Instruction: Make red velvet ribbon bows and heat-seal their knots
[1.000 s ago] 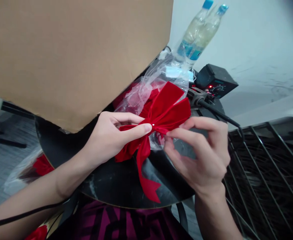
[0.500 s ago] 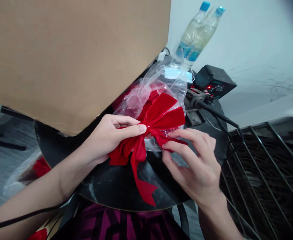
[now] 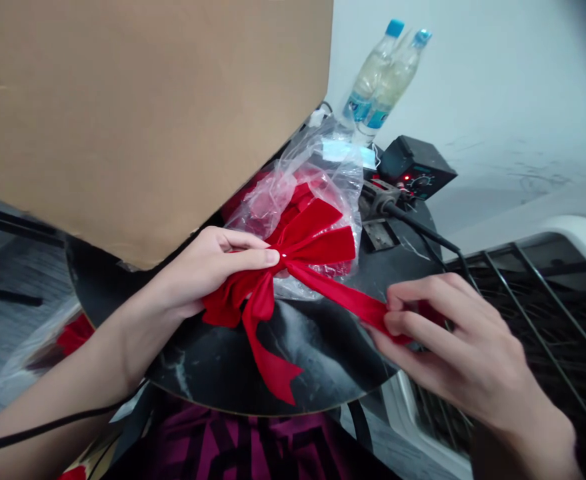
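At the centre of the frame, the left hand [image 3: 213, 267] pinches the red bow [image 3: 323, 250] at its knot above the bench [image 3: 293, 360], apparently to anchor it, while the right hand [image 3: 453, 333] pinches one tail [image 3: 347, 291], drawn taut toward lower right.

Open tabletop [image 3: 303, 340] (black, marbled) lies between the near rim and the clear plastic bag [image 3: 345, 177]. A cardboard box [image 3: 153, 120] blocks the left; a black dial unit [image 3: 415, 167] obstructs the far right.
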The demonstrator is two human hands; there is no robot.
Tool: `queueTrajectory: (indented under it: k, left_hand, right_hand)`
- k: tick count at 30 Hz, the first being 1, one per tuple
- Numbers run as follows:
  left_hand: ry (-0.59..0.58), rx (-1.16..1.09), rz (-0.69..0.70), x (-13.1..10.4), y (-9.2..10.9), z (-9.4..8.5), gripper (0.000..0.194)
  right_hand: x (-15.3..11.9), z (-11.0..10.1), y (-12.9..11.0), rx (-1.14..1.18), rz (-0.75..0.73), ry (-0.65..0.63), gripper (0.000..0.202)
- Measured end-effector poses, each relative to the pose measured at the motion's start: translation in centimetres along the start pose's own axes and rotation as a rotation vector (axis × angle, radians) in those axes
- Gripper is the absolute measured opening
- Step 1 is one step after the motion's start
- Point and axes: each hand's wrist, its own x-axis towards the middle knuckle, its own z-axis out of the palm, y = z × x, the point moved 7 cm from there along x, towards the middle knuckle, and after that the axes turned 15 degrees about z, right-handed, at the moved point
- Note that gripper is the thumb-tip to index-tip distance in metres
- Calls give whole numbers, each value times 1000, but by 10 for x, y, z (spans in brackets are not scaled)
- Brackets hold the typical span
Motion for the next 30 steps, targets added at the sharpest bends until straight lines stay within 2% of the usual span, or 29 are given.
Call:
queueTrajectory:
  k: [6, 9, 12, 15, 19, 23, 25, 30]
  left_hand:
    - [-67, 94, -1, -3, 2, 5, 11]
    - [-57, 266, 63, -3, 4, 4, 14]
    - [9, 524, 192, -3, 11, -2, 22]
    - [-8, 647, 294, -4, 16, 1, 24]
    - [-107, 604, 347, -8, 15, 12, 22]
    - [-201, 505, 333, -8, 12, 20, 20]
    - [-247, 460, 315, -7, 11, 23, 20]
    - [-291, 377, 298, -7, 10, 26, 21]
  right_hand:
    - [-18, 1, 24, -107, -33, 61, 23]
    - [-17, 7, 34, -232, 107, 61, 15]
    - [-13, 0, 24, -184, 277, 86, 21]
    - [-6, -9, -2, 124, 383, 183, 20]
    - [19, 20, -32, 398, 362, 81, 29]
    - [41, 44, -38, 373, 275, 50, 27]
    - [46, 46, -36, 356, 257, 43, 26]
    - [44, 35, -37, 321, 234, 47, 24]
